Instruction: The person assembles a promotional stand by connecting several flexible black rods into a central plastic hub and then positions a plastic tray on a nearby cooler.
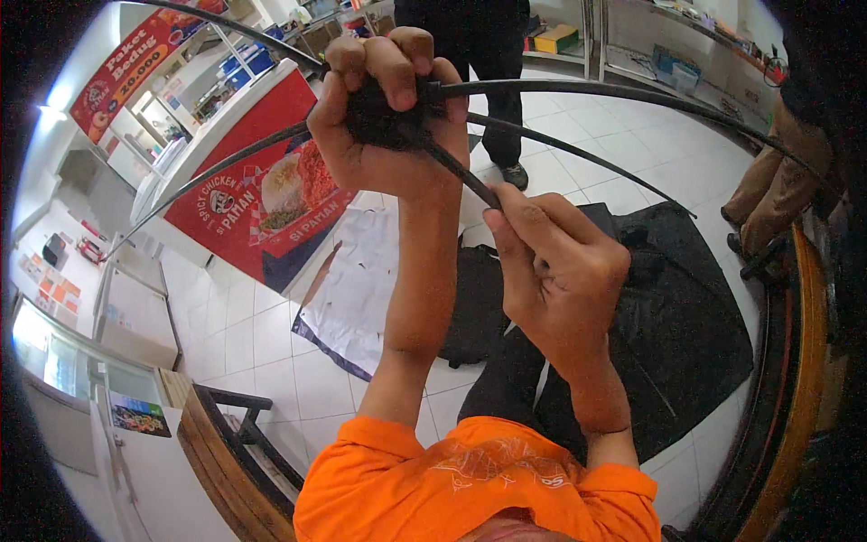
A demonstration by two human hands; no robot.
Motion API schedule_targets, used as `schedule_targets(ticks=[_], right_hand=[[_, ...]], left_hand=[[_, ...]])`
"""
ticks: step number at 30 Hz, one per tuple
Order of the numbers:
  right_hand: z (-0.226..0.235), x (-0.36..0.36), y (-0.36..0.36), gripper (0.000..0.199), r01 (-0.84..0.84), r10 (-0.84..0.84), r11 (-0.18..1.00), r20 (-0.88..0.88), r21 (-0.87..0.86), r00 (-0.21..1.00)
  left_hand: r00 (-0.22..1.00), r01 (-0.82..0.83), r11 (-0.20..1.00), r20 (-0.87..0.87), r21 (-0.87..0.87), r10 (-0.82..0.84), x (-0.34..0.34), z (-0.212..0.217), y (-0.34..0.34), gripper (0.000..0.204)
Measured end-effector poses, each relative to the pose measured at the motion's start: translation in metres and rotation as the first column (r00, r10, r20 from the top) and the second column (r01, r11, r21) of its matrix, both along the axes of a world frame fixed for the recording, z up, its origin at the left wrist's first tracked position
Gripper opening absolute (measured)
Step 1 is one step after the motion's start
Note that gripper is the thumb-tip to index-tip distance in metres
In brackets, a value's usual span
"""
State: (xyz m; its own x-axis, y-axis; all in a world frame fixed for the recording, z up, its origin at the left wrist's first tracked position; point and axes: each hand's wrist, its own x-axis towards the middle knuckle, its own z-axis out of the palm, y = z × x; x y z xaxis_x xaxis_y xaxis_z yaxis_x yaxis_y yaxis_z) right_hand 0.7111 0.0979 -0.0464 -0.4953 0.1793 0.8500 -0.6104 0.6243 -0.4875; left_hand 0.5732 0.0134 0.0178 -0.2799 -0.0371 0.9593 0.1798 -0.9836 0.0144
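Note:
Raised at the top centre, my left hand (397, 167) is wrapped round a black hub (386, 116), its fingers partly covering it. Several thin dark rods spread out from there, among them a long curved rod (623, 90) running to the right and another rod (217, 169) sloping down to the left. Lower and to the right, my right hand (569, 271) pinches the end of a short black rod (456, 169) between thumb and fingertips. That rod leads up into the hub. How it joins the hub is hidden by my left hand.
Black fabric (691, 316) covers the tiled floor at right, and a white sheet (352, 289) lies at left. A red-fronted counter (244, 194) stands behind. Wooden benches (217, 452) flank me. One person's dark trousers (501, 90) and another's brown-clad legs (768, 194) are nearby.

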Motion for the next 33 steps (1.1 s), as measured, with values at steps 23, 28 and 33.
schedule_targets(ticks=[23, 28, 33], right_hand=[[-0.007, -0.012, -0.007, 0.016, -0.011, 0.014, 1.0, 0.099, -0.028, 0.995], [-0.012, -0.024, -0.007, 0.014, -0.121, 0.132, 0.987, 0.118, -0.102, 0.984], [0.0, -0.026, -0.007, 0.018, 0.036, 0.0, 0.991, 0.267, -0.129, 0.964]], left_hand=[[0.985, -0.049, 0.999, 0.165, -0.019, 0.051, -0.004, -0.009, 0.004, 0.023], [0.948, -0.257, 0.961, 0.167, -0.098, 0.27, -0.014, -0.016, 0.001, 0.023], [0.873, -0.407, 0.898, 0.219, -0.167, 0.437, -0.014, -0.021, 0.006, 0.029]])
